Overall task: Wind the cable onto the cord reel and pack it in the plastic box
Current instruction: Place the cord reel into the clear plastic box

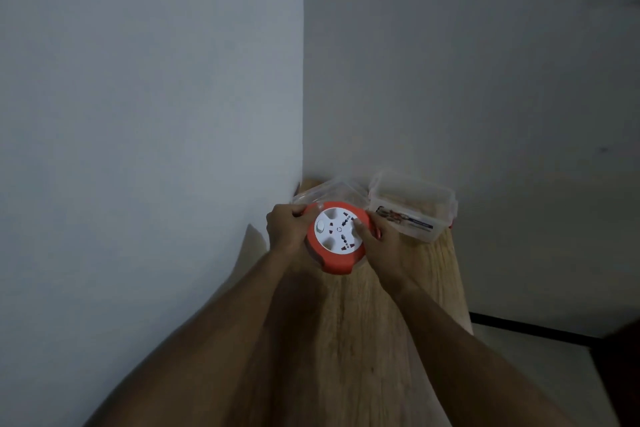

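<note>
Both hands clasp the round orange-rimmed cord reel with white socket face (337,237) between them, left hand (285,230) on its far-left rim, right hand (375,244) on its right edge. Its face tilts up toward the wearer; being round, it has no clear long axis. A slip could drop it onto the wooden desk (391,340); the clear plastic box (412,210) sits just beyond the right hand.

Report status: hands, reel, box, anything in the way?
Left hand and right hand both grip cord reel, above table. Plastic box open behind right; lid behind reel. No loose cable visible.
</note>
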